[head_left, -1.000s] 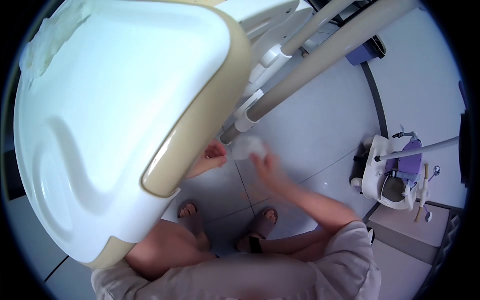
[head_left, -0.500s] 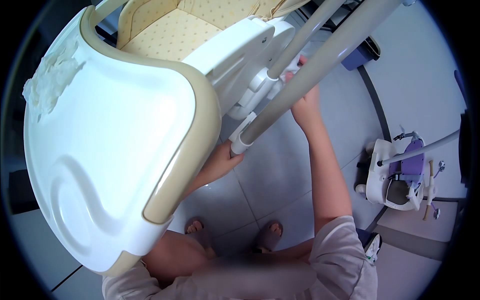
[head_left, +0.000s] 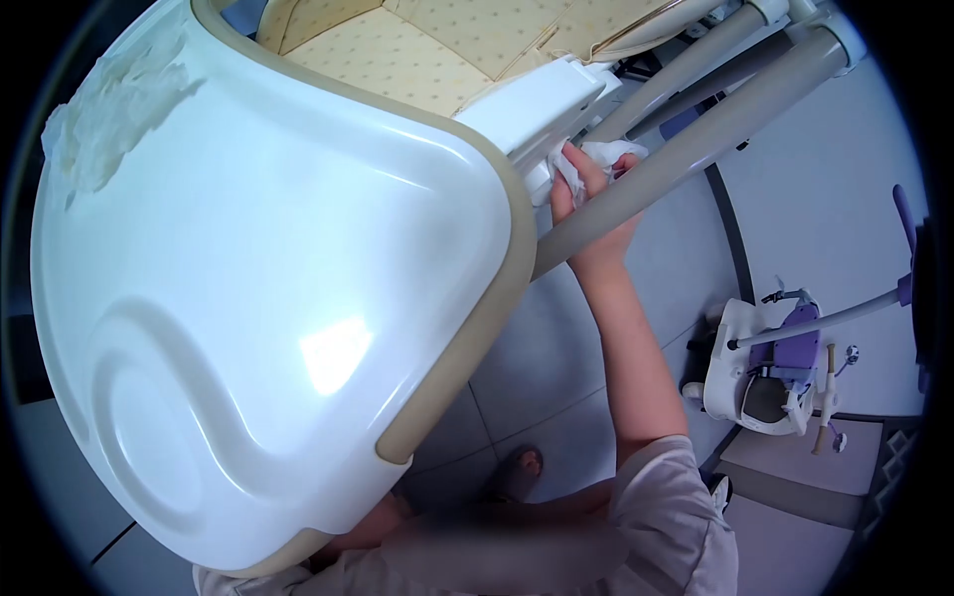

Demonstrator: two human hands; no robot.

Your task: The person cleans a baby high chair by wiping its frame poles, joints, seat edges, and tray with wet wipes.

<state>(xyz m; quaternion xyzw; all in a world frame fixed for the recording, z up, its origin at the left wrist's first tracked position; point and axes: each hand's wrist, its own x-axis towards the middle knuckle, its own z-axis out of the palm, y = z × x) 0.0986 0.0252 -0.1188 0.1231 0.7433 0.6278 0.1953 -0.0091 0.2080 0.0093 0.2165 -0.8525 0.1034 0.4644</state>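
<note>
My right hand (head_left: 599, 223) reaches past the thick grey tube (head_left: 696, 149) of a high chair, its fingers closed on a crumpled white wipe (head_left: 568, 177). The wipe lies against or close to the white side joint where a thinner tube meets the seat; exact contact is hard to make out. The chair's large white tray (head_left: 258, 288) with a beige rim fills the left side and hides my left hand. On the tray's far left corner lies another crumpled wet wipe (head_left: 119, 114). Behind the tray is the cream dotted seat pad (head_left: 397, 55).
A white and purple child's ride-on toy (head_left: 770, 368) stands on the right with a long grey push bar. Grey floor tiles (head_left: 537, 377) run below, with my slippered foot (head_left: 517, 472) near the bottom. A dark blue bin (head_left: 681, 122) shows behind the tubes.
The tray appears larger and further right, now covering my left hand, which was at the tube's lower end. My right hand with the wipe appears slightly lower and further left, beside the thinner tube.
</note>
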